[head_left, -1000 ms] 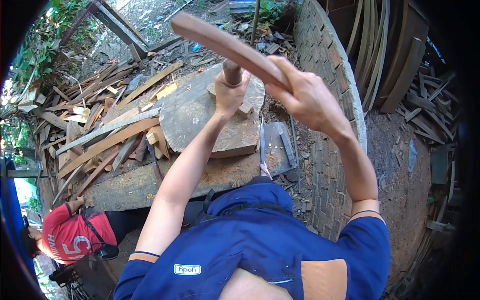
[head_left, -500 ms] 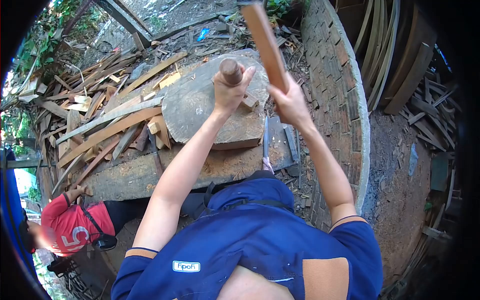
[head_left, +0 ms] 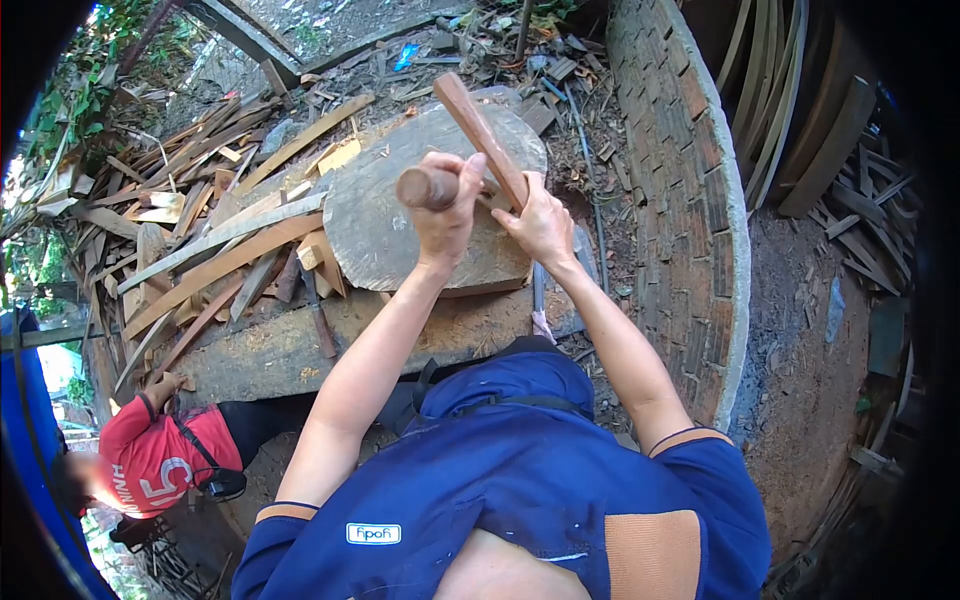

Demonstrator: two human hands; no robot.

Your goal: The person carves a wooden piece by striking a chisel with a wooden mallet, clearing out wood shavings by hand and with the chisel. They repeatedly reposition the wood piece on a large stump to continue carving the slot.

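My left hand (head_left: 445,215) is closed around a round wooden handle (head_left: 427,188), whose blunt end points up toward me. Whatever is at its lower end is hidden by the hand. In my right hand (head_left: 541,225) is a reddish-brown wooden bar (head_left: 482,138), gripped near its lower end and slanting up and away to the left. Both hands are over a thick, round-edged wooden block (head_left: 375,230) with a cracked, worn top. A small piece of wood shows partly between the hands on the block.
A plank bench (head_left: 250,360) carries the block. Wood strips and scraps (head_left: 215,262) pile up at left. A low brick wall (head_left: 680,200) curves along the right. A person in a red shirt (head_left: 165,460) is at lower left. A long tool with a pink-wrapped end (head_left: 541,325) lies near me.
The wooden bar has come down from its raised position, and my right hand has moved left and slightly lower. My left hand has shifted a little left and down, still holding the handle.
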